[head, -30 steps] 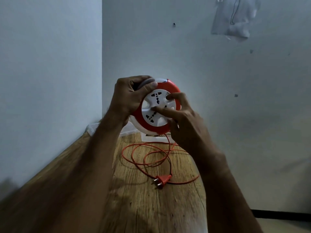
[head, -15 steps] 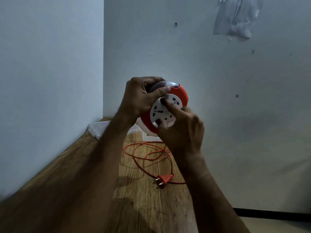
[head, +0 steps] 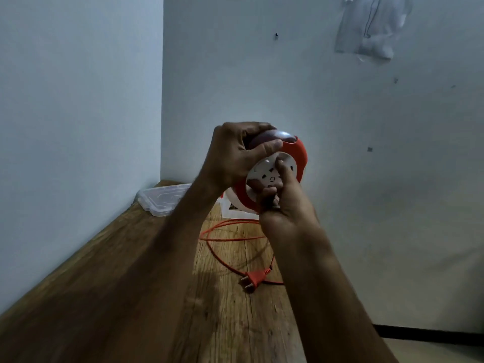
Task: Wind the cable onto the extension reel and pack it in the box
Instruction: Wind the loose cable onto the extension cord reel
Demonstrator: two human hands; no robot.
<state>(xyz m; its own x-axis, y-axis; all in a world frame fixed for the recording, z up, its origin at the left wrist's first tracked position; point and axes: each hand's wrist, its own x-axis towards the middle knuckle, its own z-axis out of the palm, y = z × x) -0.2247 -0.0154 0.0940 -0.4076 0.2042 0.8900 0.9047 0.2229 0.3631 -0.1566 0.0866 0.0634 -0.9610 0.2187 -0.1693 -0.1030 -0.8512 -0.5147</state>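
While my left hand clamps the round red-and-white plastic extension reel above the wooden worktop and my right hand pinches its hub, loose orange cable remains unwound, the clear plastic box at the far-left corner unpacked.

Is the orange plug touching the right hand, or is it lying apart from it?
Apart. The head view shows the plug lying on the wooden table, while the right hand is raised above it at the reel.
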